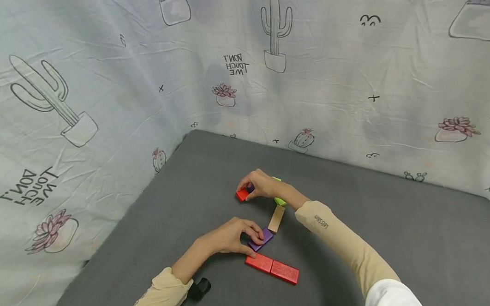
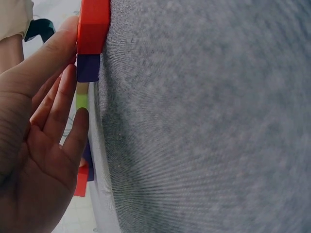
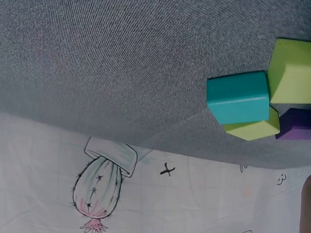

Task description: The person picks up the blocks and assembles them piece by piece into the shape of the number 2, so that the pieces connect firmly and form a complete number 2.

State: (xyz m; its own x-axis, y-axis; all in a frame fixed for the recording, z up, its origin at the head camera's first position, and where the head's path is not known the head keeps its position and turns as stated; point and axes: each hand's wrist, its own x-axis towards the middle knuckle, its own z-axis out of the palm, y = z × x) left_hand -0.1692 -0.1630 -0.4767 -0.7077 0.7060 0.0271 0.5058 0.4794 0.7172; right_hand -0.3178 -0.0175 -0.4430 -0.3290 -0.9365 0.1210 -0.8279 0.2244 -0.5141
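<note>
My left hand [image 1: 234, 235] lies over the near part of a curved row of blocks. Its thumb touches the end of a red block [image 1: 259, 262], and the fingers rest over a purple block [image 1: 265, 237]. In the left wrist view those fingers [image 2: 58, 104] are fairly straight beside the blocks. Farther off, my right hand [image 1: 261, 184] pinches a small red block [image 1: 242, 195] between thumb and fingers, beside another purple block [image 1: 250, 188]. The right wrist view shows a teal block [image 3: 238, 97] next to lime green blocks [image 3: 291, 73]; the pinch lies outside it.
A second red block [image 1: 284, 271] continues the row at the near end. A plain wood block [image 1: 276, 219] and a lime green block [image 1: 280, 201] sit between the hands. A black curved piece [image 1: 199, 289] is by the left wrist. Patterned cloth [image 1: 336, 84] bounds the grey table [image 1: 390, 234].
</note>
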